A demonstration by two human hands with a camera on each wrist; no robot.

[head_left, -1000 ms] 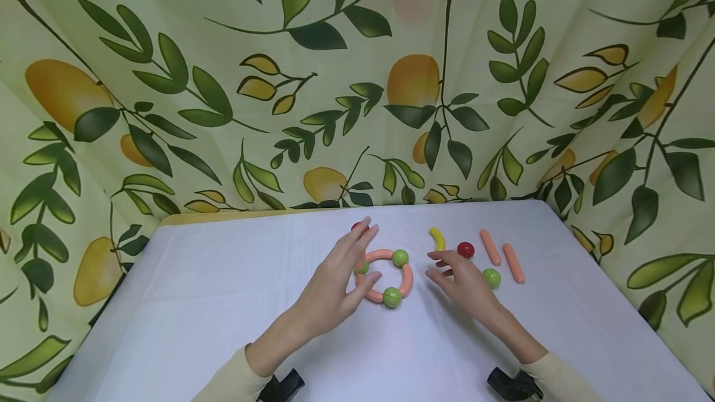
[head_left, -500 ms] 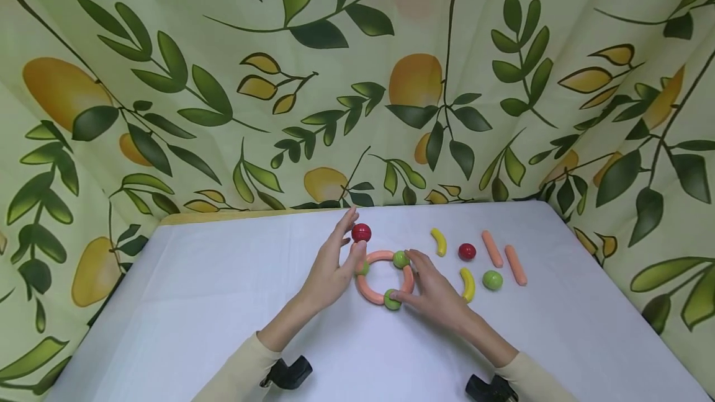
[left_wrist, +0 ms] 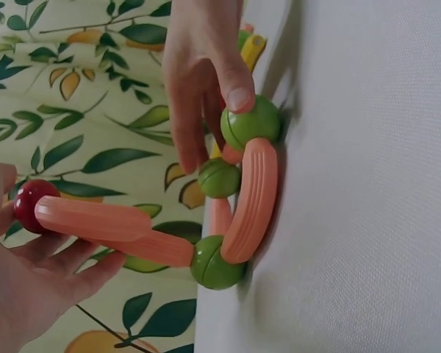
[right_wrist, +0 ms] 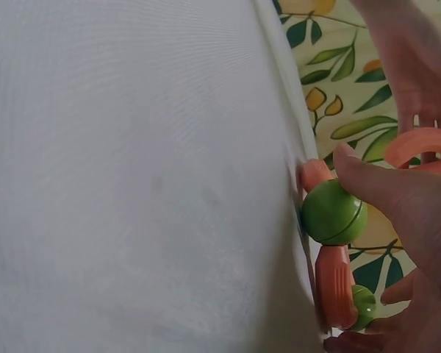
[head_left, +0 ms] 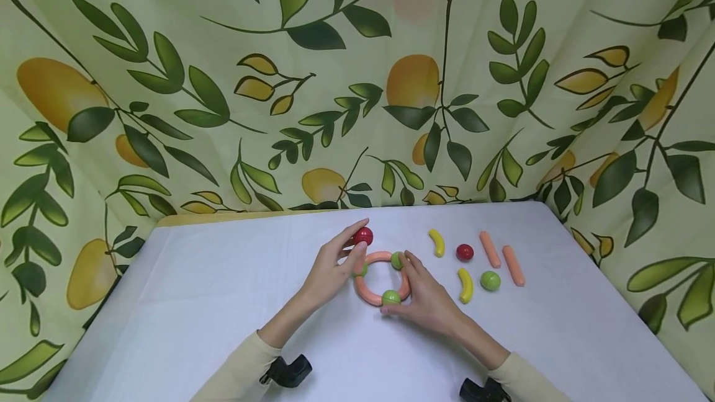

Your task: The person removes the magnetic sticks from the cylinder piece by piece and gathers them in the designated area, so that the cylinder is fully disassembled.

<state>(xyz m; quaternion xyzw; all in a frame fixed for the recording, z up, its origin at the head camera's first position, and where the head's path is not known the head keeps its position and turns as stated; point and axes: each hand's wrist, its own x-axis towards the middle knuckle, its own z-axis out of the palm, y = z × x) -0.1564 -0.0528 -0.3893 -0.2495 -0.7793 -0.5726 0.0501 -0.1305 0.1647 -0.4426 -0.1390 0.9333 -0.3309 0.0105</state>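
Note:
A ring of curved pink pieces (left_wrist: 256, 200) and green balls (head_left: 391, 298) lies on the white-covered table. From its left green ball (left_wrist: 217, 262), pink pieces (left_wrist: 95, 218) rise to a red ball (head_left: 363, 236). My left hand (head_left: 328, 273) pinches the red ball between thumb and index finger; its other fingers extend behind the raised pink pieces. My right hand (head_left: 430, 303) grips the ring's right side. Its thumb (left_wrist: 240, 95) lies against the near green ball, and its fingers reach the far right green ball (head_left: 396, 260). The right hand partly hides the right pink piece.
Right of the ring lie two yellow curved pieces (head_left: 465, 285), a loose red ball (head_left: 465, 252), a loose green ball (head_left: 490, 281) and two straight pink sticks (head_left: 514, 265). A leaf-patterned curtain (head_left: 357, 79) hangs behind the table (head_left: 223, 290).
My right hand has moved left from beside the yellow pieces onto the ring, uncovering one yellow piece. My left hand has drawn back slightly and closed its thumb and index finger around the red ball.

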